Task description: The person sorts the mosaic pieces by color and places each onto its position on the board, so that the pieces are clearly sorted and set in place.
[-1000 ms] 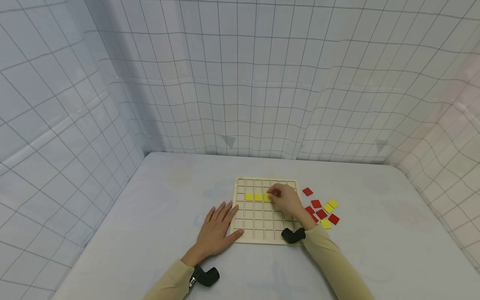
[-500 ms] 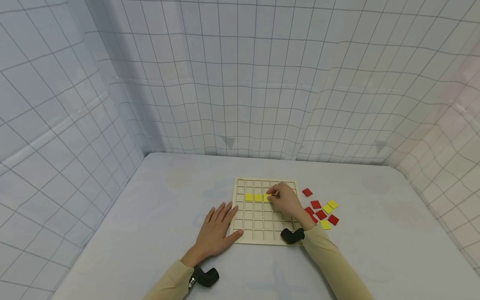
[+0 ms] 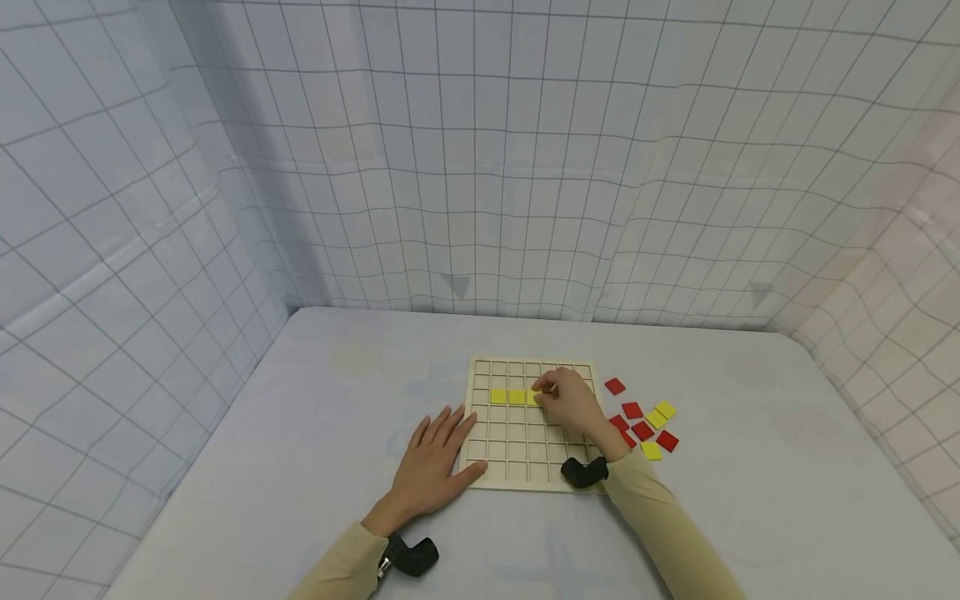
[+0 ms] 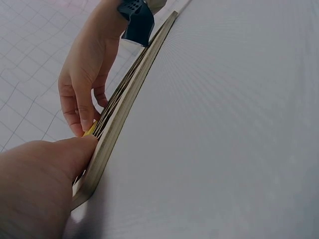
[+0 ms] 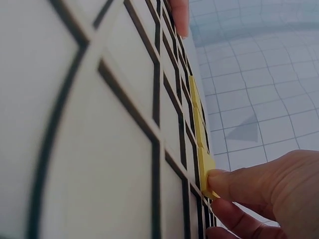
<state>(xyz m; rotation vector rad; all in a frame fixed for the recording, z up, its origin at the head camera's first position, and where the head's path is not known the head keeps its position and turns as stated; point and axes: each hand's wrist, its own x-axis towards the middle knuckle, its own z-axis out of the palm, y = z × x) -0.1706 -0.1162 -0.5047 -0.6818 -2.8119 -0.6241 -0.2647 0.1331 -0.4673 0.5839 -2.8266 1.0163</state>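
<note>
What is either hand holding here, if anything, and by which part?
The right hand pinches the rightmost yellow tile on the grid board by its right end. The left hand grips nothing; it lies flat at the board's left edge.

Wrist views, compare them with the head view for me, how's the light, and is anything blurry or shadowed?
Left wrist: dim, with a soft shadow past the board's corner beside the left hand; right wrist: the board's nearest part looks soft, the yellow tile by the right hand clearer; head: brighter, evenly lit.
</note>
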